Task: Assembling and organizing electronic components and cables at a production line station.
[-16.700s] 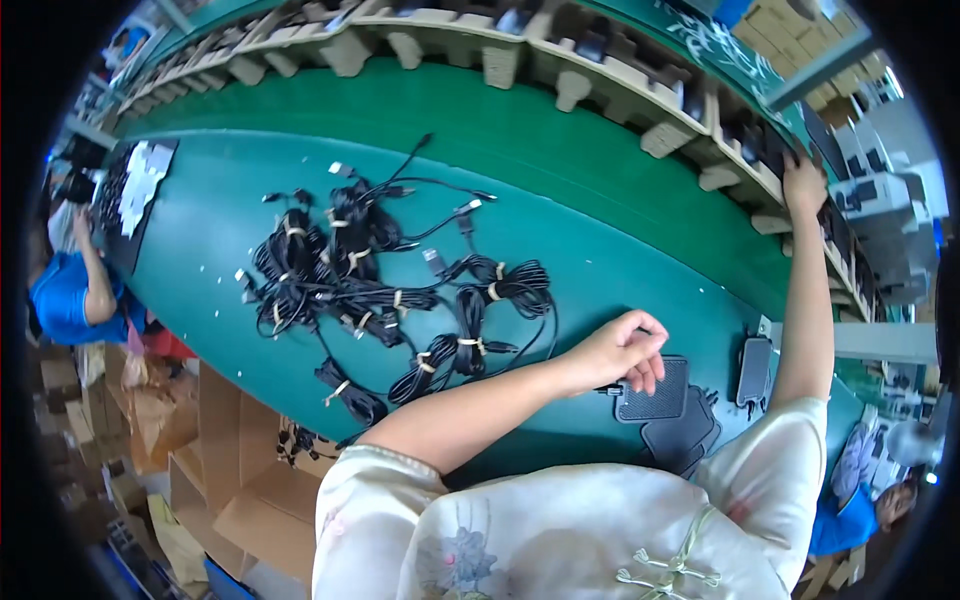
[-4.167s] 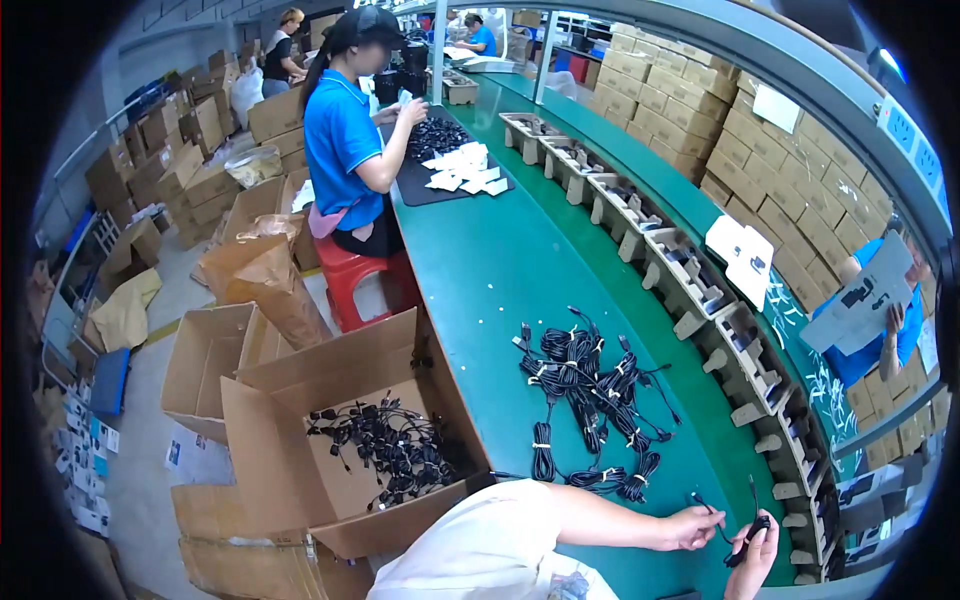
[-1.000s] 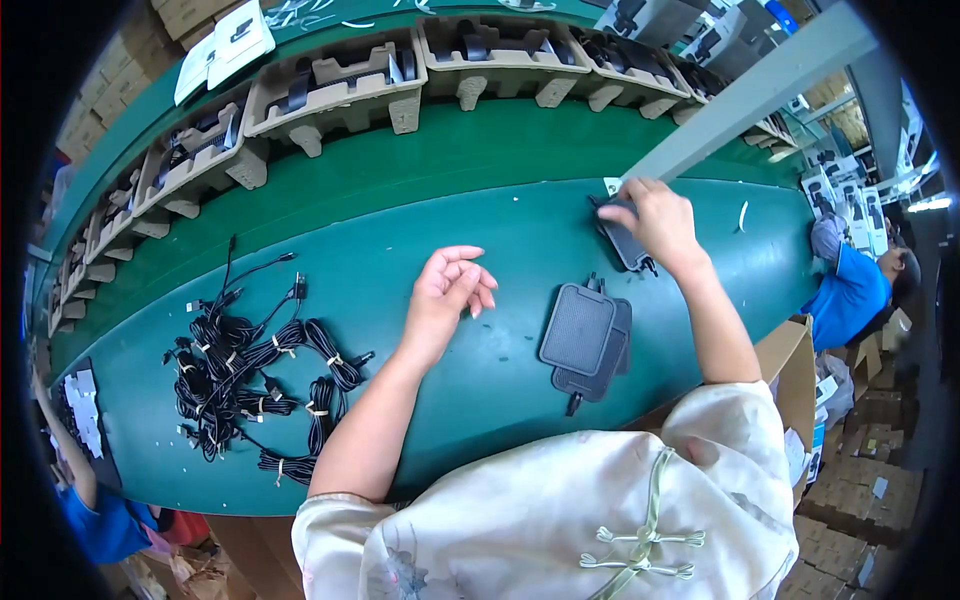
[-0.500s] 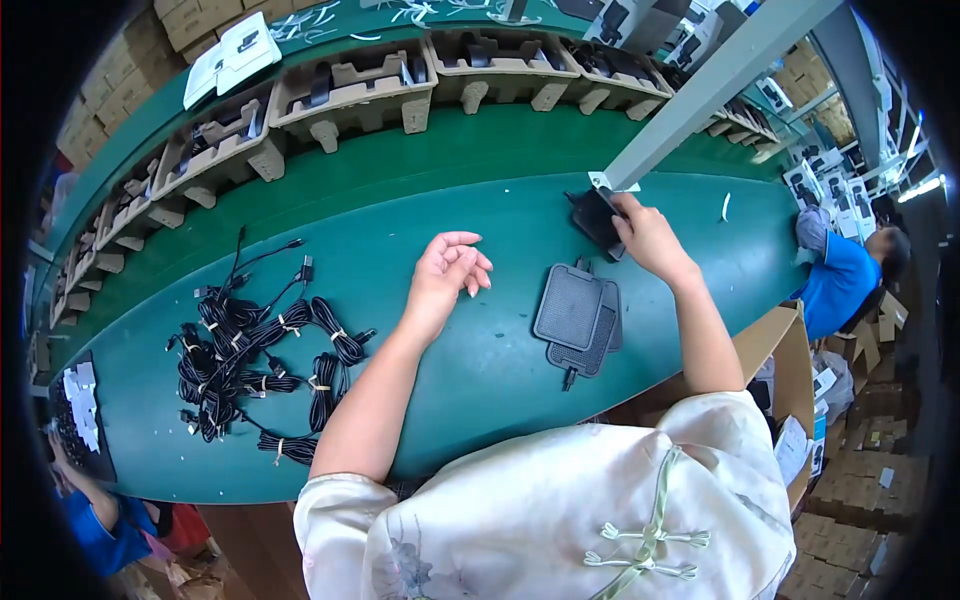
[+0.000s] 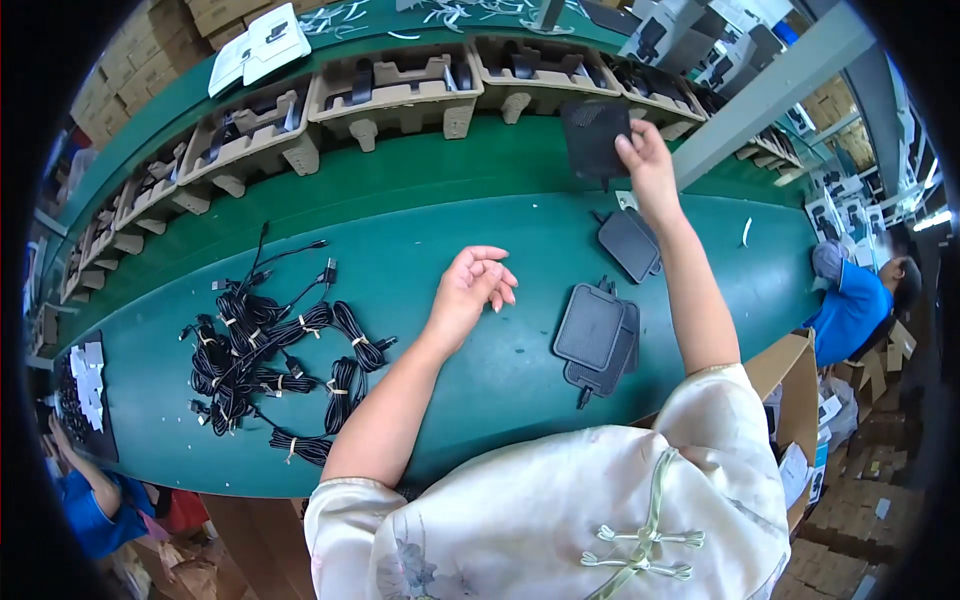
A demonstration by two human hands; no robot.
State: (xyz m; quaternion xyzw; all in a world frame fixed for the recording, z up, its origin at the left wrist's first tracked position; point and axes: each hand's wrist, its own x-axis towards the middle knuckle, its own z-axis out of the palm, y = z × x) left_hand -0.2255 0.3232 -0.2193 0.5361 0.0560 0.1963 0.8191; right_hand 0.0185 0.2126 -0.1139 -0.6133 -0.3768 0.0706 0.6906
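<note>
My right hand point(image 5: 648, 165) pinches a flat black rectangular pad point(image 5: 594, 140) by its right edge, lifted toward the row of trays. A similar dark pad point(image 5: 630, 244) with a short connector lies on the table just below it. Nearer me sits a small stack of the same pads point(image 5: 592, 328), overlapping, with short plugs sticking out. My left hand point(image 5: 474, 292) hovers over the table's middle, fingers loosely curled and apart, holding nothing. To its left spreads a heap of black cables point(image 5: 255, 345), coiled and tied with pale bands.
Moulded cardboard trays point(image 5: 395, 95) with dark parts line the far side. A grey metal post point(image 5: 770, 95) slants up at the right. An open carton point(image 5: 790, 385) stands beside my right side. People in blue work at the far right point(image 5: 850, 305) and far left point(image 5: 95, 510).
My right hand has lifted a black pad off the table and carried it up and away, uncovering another pad. My left hand stays empty over the table. The whole view has shifted slightly.
</note>
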